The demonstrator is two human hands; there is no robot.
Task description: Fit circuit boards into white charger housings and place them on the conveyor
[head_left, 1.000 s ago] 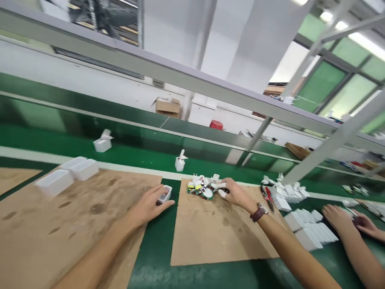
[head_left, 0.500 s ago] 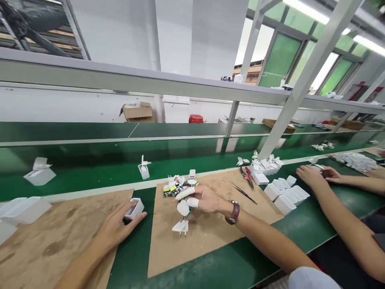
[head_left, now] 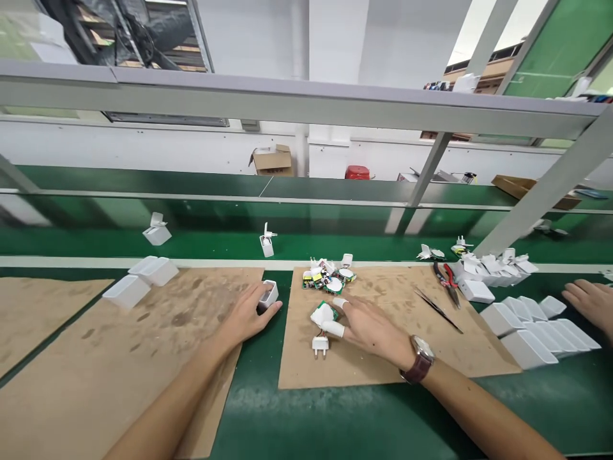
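Head view: the right hand point(head_left: 371, 327) sets white-covered thumb and forefinger about the edge of a circuit board point(head_left: 322, 314) on cardboard point(head_left: 306, 374), whether pinching it I cannot tell; the left hand point(head_left: 246, 313) has its fingers curled around a white case point(head_left: 271, 294). Beyond the board sits a heap of boards point(head_left: 328, 276); tweezers point(head_left: 438, 310) and pliers point(head_left: 449, 286) lie rightward, white boxes point(head_left: 529, 349) farther out; both hands are backs-up, forearms slanting inward.

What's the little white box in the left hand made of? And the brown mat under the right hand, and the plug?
The white box looks like hard, smooth plastic, with thin, even walls. The brown mat seems to be cardboard: flat, dull and blotchy. The plug looks like smooth white plastic; its two pins are probably metal, but too small to be sure.
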